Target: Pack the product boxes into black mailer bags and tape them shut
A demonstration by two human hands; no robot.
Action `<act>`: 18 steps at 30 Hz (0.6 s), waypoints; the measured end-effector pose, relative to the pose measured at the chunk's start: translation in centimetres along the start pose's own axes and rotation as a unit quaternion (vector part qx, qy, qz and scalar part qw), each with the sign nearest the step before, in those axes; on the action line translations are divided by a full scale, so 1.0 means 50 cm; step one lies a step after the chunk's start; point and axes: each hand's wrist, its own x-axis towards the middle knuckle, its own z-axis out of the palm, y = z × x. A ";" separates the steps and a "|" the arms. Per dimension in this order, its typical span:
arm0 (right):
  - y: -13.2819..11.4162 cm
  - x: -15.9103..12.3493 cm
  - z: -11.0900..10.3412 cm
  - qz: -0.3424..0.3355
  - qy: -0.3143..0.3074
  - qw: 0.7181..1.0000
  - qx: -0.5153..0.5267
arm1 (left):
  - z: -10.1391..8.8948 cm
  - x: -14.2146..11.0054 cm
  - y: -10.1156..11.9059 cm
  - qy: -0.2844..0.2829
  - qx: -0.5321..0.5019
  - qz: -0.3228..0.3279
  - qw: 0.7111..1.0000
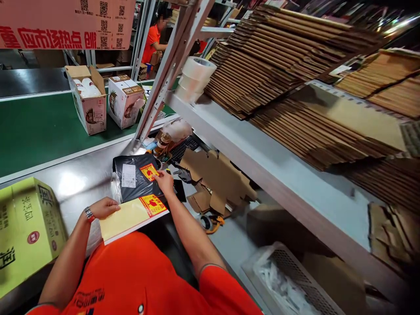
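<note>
The left hand, a steel bracelet at its wrist, lies flat and open, fingers extended, on the edge of a pale yellow pad of adhesive label sheets with a red-and-yellow printed label at one corner; this flat placement steadies the pad against the bench. The right hand is partly closed, its fingertips on a small red-and-yellow sticker; whether it grips the sticker or only presses it cannot be determined. The sticker lies on a black plastic mailer bag, which also bears a white printed shipping label. The bag sits directly ahead of the pad, within reach of both hands.

A yellow-green cardboard carton occupies the lower left of the frame on the grey steel bench. To the right lie die-cut brown cardboard pieces. Beyond, at upper left, a green conveyor belt carries two white printed cartons. At right, white steel shelving holds stacks of flattened corrugated cardboard and clear packing-tape rolls. A co-worker in an orange shirt stands in the far background.
</note>
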 end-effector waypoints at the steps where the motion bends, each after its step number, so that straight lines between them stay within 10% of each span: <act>1: 0.005 -0.003 0.000 -0.010 -0.006 0.998 -0.068 | 0.000 -0.008 0.001 0.008 0.006 0.004 1.000; 5: 0.021 0.003 -0.042 -0.063 -0.016 0.939 -0.338 | -0.005 -0.042 0.006 0.036 0.026 0.028 0.999; 12: 0.018 0.047 0.003 -0.245 -0.045 0.894 -0.372 | -0.021 -0.111 0.018 0.142 -0.142 0.056 0.978; 18: 0.043 -0.052 0.097 -0.300 -0.212 0.847 -0.384 | -0.034 -0.139 0.013 0.455 -0.293 0.193 0.818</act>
